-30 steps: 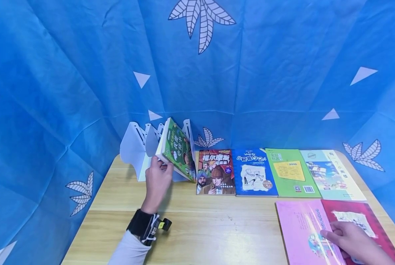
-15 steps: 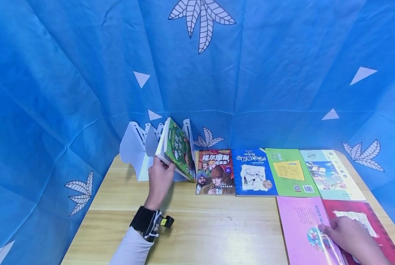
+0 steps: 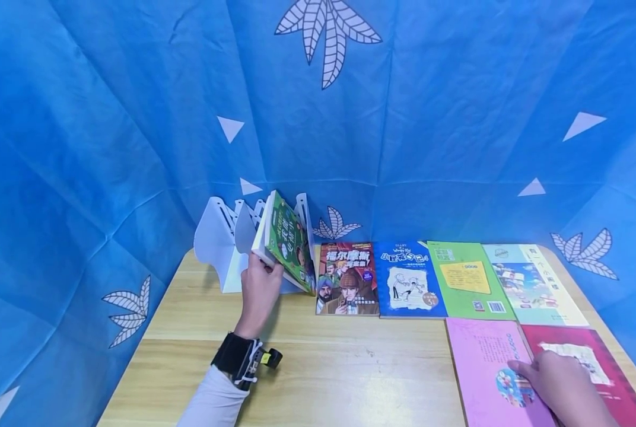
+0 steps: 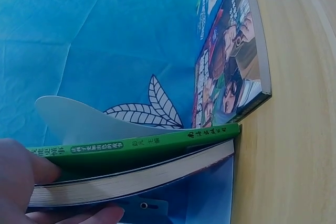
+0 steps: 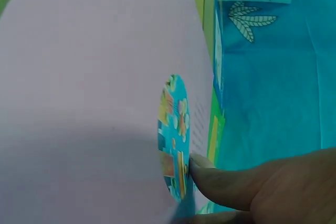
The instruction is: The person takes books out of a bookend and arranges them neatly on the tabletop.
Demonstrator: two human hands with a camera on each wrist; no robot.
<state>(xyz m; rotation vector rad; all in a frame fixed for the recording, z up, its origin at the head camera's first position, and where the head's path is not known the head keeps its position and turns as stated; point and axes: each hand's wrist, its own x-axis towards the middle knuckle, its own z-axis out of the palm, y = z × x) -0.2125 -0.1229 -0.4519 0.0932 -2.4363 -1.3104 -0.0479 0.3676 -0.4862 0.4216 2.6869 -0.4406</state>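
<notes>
My left hand (image 3: 261, 293) grips a green-covered book (image 3: 290, 240) and a second book (image 4: 131, 182) beside it, whose pale page edges show. Both lean inside a white book rack (image 3: 215, 237) at the table's back left. In the left wrist view the thumb lies by the green spine and the fingers are under the second book. At the front right, my right hand (image 3: 569, 385) pinches the right edge of a pink book (image 3: 480, 367). Its thumb (image 5: 220, 182) lies on the cover by a round picture; the other fingers are mostly hidden. A red book (image 3: 611, 367) lies partly behind that hand.
Along the back of the wooden table (image 3: 350, 373) lie a detective comic book (image 3: 347, 279), a blue book (image 3: 411, 281), a light green book (image 3: 470, 281) and a pale book (image 3: 534, 284). A blue patterned cloth (image 3: 318, 118) hangs behind and at the sides.
The left hand has shifted slightly right at the books in the rack. The pink book has moved a little away from the person with the right hand. The other books lie as before.
</notes>
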